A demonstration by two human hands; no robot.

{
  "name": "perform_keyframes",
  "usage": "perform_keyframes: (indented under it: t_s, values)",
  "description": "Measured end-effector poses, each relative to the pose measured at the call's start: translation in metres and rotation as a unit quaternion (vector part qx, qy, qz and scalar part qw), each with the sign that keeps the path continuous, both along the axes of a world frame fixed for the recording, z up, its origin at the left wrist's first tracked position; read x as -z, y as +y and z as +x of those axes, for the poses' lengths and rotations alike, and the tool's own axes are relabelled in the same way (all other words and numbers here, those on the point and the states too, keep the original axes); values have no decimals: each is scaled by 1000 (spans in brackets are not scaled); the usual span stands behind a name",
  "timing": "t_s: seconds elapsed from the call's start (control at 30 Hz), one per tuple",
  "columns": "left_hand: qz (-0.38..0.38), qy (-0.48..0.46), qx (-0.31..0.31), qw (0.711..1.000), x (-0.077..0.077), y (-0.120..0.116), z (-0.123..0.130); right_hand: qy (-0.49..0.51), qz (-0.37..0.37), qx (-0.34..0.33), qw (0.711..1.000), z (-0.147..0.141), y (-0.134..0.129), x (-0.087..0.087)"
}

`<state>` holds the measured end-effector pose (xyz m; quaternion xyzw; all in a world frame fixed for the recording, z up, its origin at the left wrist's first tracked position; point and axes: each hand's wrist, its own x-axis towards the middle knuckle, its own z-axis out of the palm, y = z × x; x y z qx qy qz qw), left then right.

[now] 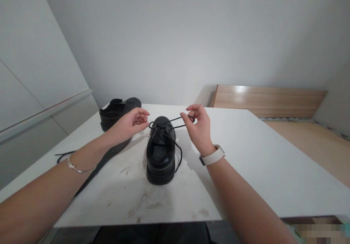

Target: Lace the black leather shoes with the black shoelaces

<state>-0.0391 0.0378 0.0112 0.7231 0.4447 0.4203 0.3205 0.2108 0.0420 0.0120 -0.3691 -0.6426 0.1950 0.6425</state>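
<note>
A black lace-up shoe stands upright on the white table, its heel toward me. My right hand, to the right of the shoe, has a loop of the black shoelace hooked between thumb and fingers. That lace runs taut back to the shoe's eyelets. On the shoe's left, my left hand has thumb and fingers apart. Its thumb tip is at a small lace loop on the shoe, and I cannot tell whether they touch. One loose lace end hangs down the shoe's right side.
A second black shoe sits at the table's back left. A long dark item lies partly hidden under my left arm, with a loose dark lace near it. Dirt marks the white table in front. Beyond is a wooden headboard.
</note>
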Motion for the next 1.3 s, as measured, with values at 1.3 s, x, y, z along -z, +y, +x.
perform_keyframes:
  t_s: [1.3]
  values:
    - [17,-6,325,946,-66,-62,-9,88,-106,-315,939,9,-22,-24]
